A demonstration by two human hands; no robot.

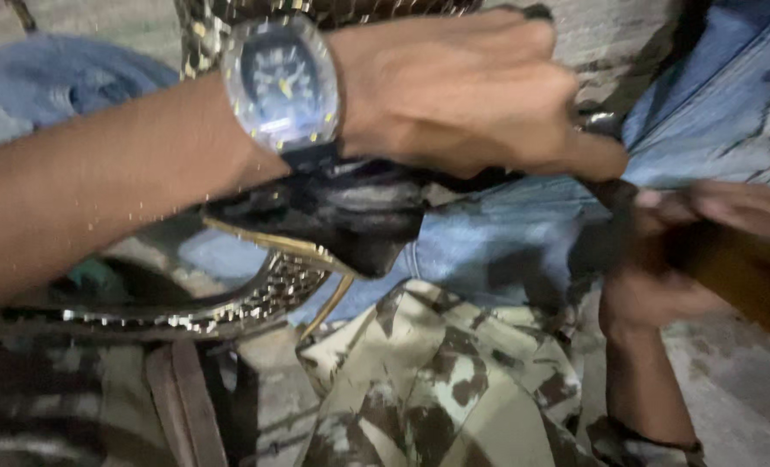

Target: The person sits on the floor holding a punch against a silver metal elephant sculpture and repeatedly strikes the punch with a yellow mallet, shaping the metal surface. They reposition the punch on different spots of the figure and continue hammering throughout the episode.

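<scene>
Over concrete floor (748,380), hands (471,86) grip black cloth (342,207).

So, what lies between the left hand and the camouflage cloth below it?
In the head view, a dark shoe with a gold trim sits under the left hand, and blue denim lies beside it, above the camouflage cloth.

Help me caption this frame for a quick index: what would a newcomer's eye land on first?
First the large wristwatch with a dark face on the left wrist, crossing the top of the view. Past it the left hand is closed on a dark cloth above blue denim. At the right edge the right hand is blurred; camouflage fabric fills the bottom centre.
</scene>
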